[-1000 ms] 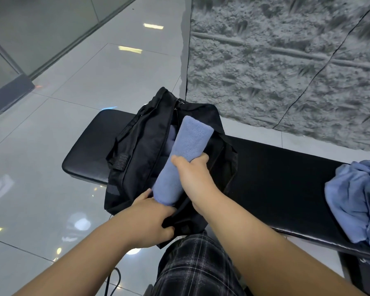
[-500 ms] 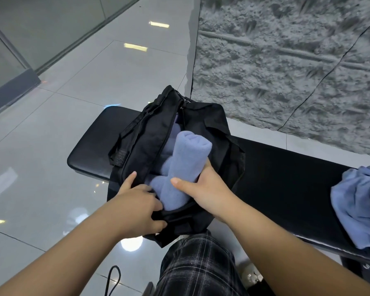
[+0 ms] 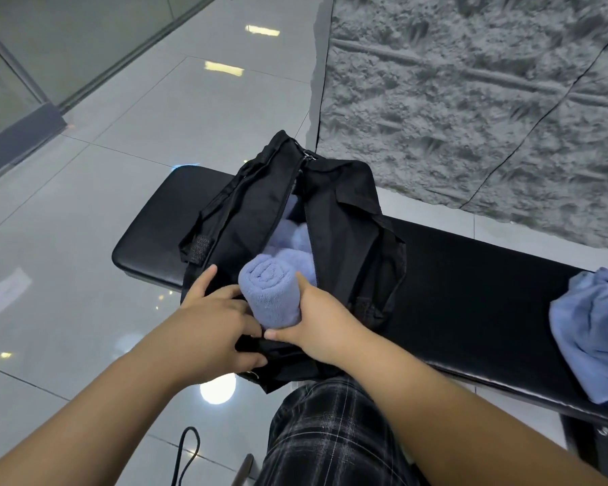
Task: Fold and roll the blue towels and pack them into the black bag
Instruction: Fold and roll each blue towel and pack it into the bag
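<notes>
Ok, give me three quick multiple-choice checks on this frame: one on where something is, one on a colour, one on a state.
1. Where does the loose towel pile lie?
A. on the floor
B. on the bench, at the right
C. inside the bag

2. What colour is the bag?
A. black
B. grey
C. blue

3. What is the state of the rolled towel?
A. spread flat on the bench
B. fully tucked away in the zipped bag
C. rolled, gripped by the right hand at the bag's open mouth

Answers: 1 B, the pile rests on the bench at its right end. 2 A, its fabric is black. 3 C, the spiral end shows and the left hand grips the bag's edge.
</notes>
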Available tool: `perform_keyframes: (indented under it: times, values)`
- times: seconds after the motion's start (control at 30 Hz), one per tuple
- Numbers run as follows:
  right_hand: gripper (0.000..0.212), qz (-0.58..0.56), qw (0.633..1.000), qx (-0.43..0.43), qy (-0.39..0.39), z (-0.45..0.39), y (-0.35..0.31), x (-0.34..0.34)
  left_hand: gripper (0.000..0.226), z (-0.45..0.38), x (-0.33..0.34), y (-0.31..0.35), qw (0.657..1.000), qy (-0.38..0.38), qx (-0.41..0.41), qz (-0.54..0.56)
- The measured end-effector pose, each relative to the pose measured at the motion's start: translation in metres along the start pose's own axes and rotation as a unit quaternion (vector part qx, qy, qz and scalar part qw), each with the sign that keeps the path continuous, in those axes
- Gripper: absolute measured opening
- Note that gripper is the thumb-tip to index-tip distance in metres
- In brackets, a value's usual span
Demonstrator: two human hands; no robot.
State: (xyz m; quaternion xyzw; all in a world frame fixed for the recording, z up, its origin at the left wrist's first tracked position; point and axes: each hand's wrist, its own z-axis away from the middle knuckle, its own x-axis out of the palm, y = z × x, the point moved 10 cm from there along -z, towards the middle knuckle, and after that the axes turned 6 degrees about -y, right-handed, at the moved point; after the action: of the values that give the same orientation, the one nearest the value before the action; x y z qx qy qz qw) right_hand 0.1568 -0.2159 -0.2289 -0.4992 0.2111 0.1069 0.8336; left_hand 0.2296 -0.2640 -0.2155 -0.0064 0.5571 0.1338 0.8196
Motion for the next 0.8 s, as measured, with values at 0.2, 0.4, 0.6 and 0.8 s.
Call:
perform_keyframes:
  times: [0.2,0.4,0.6,0.8]
  values:
    - [0.047,0.240,0.965,0.042,-0.100,-0.009,-0.001,0.010,0.031,0.020,-0.016,-0.009,0.989,0.145,0.012,0.026]
    - [0.043,0.358,0.911,0.109,-0.172,-0.021,-0.002,0.016,0.045,0.038,-0.035,-0.007,0.967,0.253,0.029,0.000]
    - [0.026,0.454,0.861,0.105,-0.205,-0.037,-0.014,0.037,0.048,0.043,-0.049,0.003,0.955,0.282,0.075,-0.049]
    - [0.034,0.349,0.919,-0.007,-0.183,-0.018,-0.015,0.024,0.041,0.041,-0.035,0.000,0.965,0.249,0.079,-0.017]
